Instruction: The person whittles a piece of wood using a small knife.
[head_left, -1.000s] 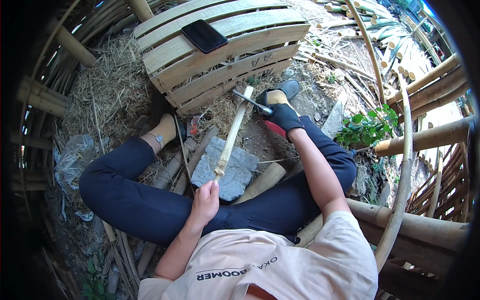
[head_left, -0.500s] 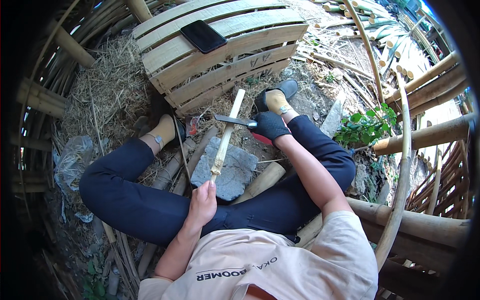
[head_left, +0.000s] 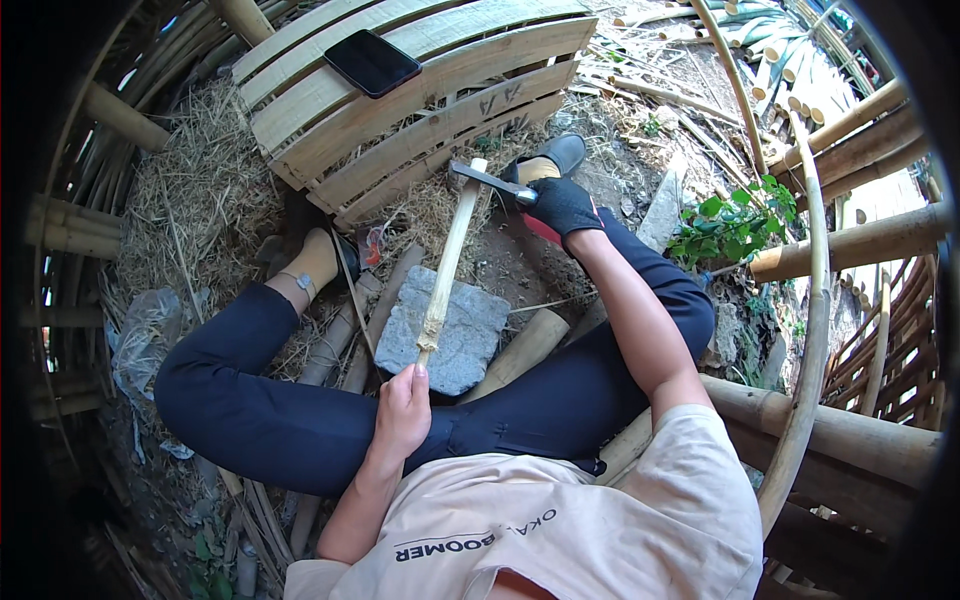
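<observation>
The left hand (head_left: pixel 403 410) grips the near end of a bamboo stick (head_left: pixel 453 250), extending forward over a stone block (head_left: pixel 475 335); the gloved right hand (head_left: pixel 565 210) clasps a knife (head_left: pixel 492 182) across its far end.

Left hand (head_left: pixel 402 412) bare, curled near lap (head_left: pixel 470 432); right hand (head_left: pixel 562 207) gloved, clenched, forearm (head_left: pixel 635 305) stretched forward.

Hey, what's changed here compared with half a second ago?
The gloved right hand has moved the metal blade away from the body, from midway along the pale stick to near its far end. Nothing was picked up or let go. The bare left hand still grips the stick's near end; the phone still lies on the slatted crate.
</observation>
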